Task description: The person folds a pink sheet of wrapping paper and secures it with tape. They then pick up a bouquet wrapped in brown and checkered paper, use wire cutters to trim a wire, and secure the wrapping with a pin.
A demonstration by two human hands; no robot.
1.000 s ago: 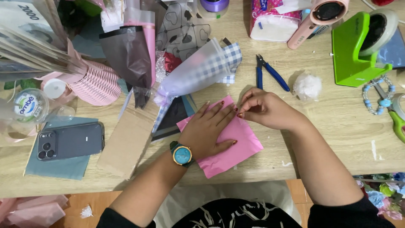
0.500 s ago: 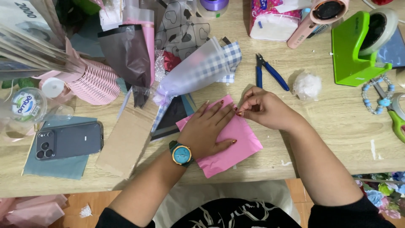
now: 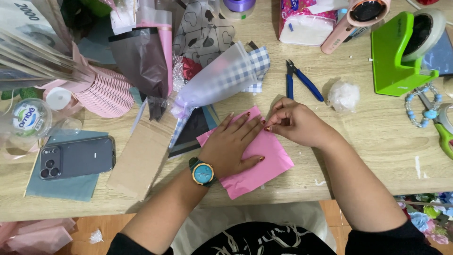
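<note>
From the head view, your left hand (image 3: 232, 147) lies flat with fingers spread wide, pressing down one pink paper sheet (image 3: 264, 165) on the wooden desk (image 3: 377, 141). Your right hand (image 3: 295, 123) is narrowed to a pinch at the sheet's upper edge, fingertips gripping the paper just beside your left fingertips. The sheet lies at the desk's near edge, right in front of you, set at an angle.

The step in hand looks like folding or creasing that upper edge. The next move would likely call for keeping the left palm firm so the sheet does not slide while the pinch runs along the edge.

Counted around it:
- one teal-faced wristwatch (image 3: 203, 172) on your left wrist
- one pair of blue-handled pliers (image 3: 302, 81) just beyond your right hand
- one white fluffy tuft (image 3: 343, 96) near the pliers
- one green tape dispenser (image 3: 401, 52) at the far right
- one phone (image 3: 77, 157) on a grey-blue sheet, well to the left
- one frosted wrapping cone (image 3: 217, 78) with a checked lining
</note>
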